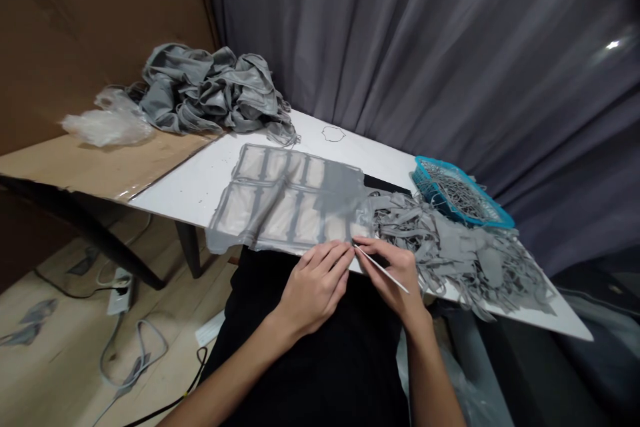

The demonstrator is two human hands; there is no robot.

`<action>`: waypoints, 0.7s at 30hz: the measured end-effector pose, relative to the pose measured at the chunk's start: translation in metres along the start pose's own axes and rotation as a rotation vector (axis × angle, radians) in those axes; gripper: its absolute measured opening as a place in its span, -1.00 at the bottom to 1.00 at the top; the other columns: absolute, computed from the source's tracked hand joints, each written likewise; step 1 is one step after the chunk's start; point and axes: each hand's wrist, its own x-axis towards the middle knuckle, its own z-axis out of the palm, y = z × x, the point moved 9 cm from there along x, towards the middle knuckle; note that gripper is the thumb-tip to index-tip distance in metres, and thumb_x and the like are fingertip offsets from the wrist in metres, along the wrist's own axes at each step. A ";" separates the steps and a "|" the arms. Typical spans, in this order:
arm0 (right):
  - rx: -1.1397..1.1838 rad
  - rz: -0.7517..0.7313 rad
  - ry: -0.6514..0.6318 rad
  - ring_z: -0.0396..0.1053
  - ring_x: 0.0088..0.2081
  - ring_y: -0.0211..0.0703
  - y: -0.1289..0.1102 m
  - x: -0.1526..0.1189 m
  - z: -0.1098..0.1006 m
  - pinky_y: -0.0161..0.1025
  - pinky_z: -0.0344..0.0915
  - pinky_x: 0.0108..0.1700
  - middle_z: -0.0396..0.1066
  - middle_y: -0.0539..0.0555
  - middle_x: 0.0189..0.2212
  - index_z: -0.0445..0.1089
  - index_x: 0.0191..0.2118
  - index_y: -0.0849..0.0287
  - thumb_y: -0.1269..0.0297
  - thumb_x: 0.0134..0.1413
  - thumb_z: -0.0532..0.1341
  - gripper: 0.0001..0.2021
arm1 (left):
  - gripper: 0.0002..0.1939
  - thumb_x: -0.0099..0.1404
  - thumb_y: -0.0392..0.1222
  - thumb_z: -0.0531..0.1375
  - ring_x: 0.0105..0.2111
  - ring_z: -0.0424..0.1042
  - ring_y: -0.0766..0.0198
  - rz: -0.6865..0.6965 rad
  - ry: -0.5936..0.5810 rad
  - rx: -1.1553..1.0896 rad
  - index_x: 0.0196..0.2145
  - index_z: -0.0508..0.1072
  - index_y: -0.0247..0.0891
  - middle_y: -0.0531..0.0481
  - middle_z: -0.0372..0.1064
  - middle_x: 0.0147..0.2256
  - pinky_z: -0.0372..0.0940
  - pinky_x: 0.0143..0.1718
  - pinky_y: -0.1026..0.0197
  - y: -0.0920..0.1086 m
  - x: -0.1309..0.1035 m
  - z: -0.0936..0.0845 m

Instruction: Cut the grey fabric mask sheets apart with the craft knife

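Note:
A grey sheet (280, 197) with rows of pale rectangular panels lies on the white table, its near edge at the table's front. My left hand (317, 284) rests at the sheet's lower right edge, fingers together and fairly flat. Beside it, my right hand (393, 272) is closed around a thin white stick (383, 268), whose tip points at the sheet's edge near my left fingertips. Whether my left fingers also pinch the edge is hidden.
Grey fabric (215, 90) and clear plastic (110, 122) are heaped at the back left. To the right lie grey strips (460, 254) and a blue basket (463, 192) of thin grey pieces. A thin loop (333, 134) lies behind the sheet. Cables cross the floor.

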 end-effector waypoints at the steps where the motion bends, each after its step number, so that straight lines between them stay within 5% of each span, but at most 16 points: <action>1: -0.003 -0.016 0.000 0.76 -0.03 0.10 -0.001 0.000 0.000 -0.02 0.65 0.12 0.76 0.11 -0.02 0.68 -0.20 0.01 0.27 0.39 0.35 -0.87 | -0.51 0.68 -0.25 0.09 0.36 0.44 0.07 0.003 0.005 0.003 0.46 0.41 -0.21 -0.06 0.52 0.36 0.16 0.44 0.01 0.000 0.000 0.000; 14: -0.154 -0.243 -0.108 0.74 0.05 0.10 -0.005 -0.002 0.008 -0.08 0.66 0.11 0.73 0.17 0.06 0.66 0.07 0.03 0.36 0.48 0.27 -0.77 | -0.54 0.70 -0.22 0.04 0.33 0.45 0.09 0.016 0.035 0.028 0.43 0.45 -0.25 -0.05 0.54 0.34 0.15 0.41 0.03 0.000 -0.001 -0.001; 21: -0.325 -0.344 -0.022 0.75 -0.08 0.04 -0.021 -0.003 0.014 -0.18 0.64 -0.02 0.75 0.20 -0.06 0.61 0.02 0.10 0.45 0.49 0.21 -0.77 | -0.54 0.67 -0.25 0.07 0.35 0.46 0.08 0.005 0.026 0.022 0.40 0.48 -0.27 -0.08 0.55 0.33 0.19 0.42 0.02 -0.001 -0.002 0.003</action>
